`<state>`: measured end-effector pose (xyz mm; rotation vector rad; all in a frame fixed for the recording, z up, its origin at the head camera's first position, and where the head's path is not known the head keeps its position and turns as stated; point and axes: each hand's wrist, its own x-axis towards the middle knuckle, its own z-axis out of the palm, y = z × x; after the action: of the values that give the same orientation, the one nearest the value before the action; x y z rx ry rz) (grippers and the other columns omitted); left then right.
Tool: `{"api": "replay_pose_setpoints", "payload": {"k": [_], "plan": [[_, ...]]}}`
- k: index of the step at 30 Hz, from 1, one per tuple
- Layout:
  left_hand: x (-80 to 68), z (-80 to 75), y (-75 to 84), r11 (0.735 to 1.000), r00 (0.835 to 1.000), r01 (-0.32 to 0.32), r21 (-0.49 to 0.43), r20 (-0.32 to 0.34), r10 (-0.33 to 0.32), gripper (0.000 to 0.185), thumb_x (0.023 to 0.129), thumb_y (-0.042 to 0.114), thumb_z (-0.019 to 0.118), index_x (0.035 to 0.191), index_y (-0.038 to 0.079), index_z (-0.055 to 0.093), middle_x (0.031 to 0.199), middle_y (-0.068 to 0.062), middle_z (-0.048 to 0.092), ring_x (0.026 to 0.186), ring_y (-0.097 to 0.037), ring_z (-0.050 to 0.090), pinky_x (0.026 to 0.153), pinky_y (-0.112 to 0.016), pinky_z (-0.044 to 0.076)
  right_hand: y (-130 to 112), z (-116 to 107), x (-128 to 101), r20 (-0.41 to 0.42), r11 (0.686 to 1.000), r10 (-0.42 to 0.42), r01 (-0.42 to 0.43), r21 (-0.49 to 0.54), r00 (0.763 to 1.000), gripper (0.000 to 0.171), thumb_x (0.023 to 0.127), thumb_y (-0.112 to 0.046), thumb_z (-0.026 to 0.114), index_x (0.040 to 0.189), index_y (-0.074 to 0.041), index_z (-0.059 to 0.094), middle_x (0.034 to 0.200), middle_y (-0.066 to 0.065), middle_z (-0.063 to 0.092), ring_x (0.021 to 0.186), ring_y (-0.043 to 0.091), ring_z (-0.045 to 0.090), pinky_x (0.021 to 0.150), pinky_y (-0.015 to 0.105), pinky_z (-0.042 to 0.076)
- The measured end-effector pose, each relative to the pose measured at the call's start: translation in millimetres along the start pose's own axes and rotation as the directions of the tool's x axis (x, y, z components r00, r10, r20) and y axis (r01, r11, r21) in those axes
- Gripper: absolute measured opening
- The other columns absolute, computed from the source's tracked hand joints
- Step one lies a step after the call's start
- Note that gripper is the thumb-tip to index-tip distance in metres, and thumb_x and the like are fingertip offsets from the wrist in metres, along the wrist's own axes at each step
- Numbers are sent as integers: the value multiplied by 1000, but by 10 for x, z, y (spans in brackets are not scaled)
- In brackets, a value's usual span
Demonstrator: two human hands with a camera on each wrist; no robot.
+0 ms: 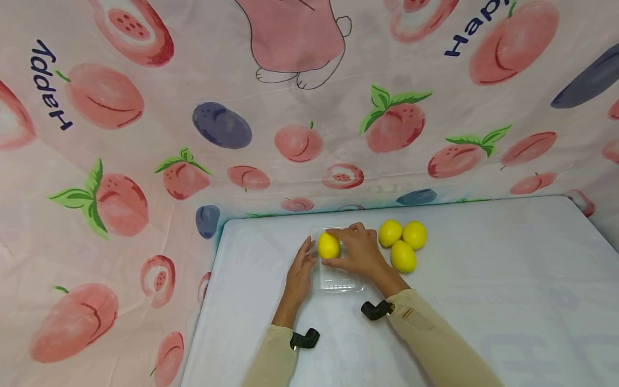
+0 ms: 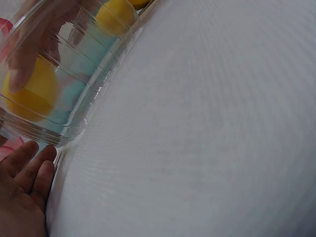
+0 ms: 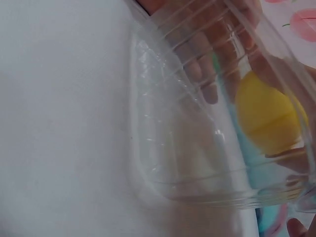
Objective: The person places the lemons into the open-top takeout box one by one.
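Gripping a yellow lemon (image 1: 329,245) with curled fingers, the right hand (image 1: 357,252) holds it over the far end of a clear plastic tray (image 1: 337,283) on the white tabletop (image 1: 483,301). Left hand (image 1: 301,269) rests straight-fingered against the tray's left wall. Three more lemons (image 1: 403,243) sit just right.

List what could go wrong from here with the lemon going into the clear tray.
The clear tray looks light, and the left hand only touches its side, so it may slide. The lemon in the right hand is round and could roll out. Three loose lemons sit close by and might get knocked.
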<state>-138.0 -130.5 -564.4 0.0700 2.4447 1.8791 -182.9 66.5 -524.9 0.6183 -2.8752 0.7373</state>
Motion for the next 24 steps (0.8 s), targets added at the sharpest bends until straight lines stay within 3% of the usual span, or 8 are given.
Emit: {"api": "replay_pose_setpoints", "payload": {"k": [12, 24], "plan": [[-5, 9, -7, 1000, 1000, 14, 9, -4, -14, 56, 106, 17, 42, 160, 32, 34, 159, 2, 46, 139, -28, 51, 120, -54, 35, -14, 82, 5, 26, 998, -3, 5, -63, 1000, 81, 74, -69, 78, 141, -27, 62, 130, -2, 71, 116, 27, 52, 91, 56, 37], [0, 7, -20, 1000, 1000, -20, -2, -5, 20, 56, 106, 16, 43, 160, 28, 36, 159, -3, 47, 138, -32, 51, 120, -57, 34, -14, 122, 1, 46, 995, 4, 1, -96, 999, 81, 75, -69, 77, 142, -27, 60, 128, 1, 72, 116, 28, 52, 92, 57, 37]]}}
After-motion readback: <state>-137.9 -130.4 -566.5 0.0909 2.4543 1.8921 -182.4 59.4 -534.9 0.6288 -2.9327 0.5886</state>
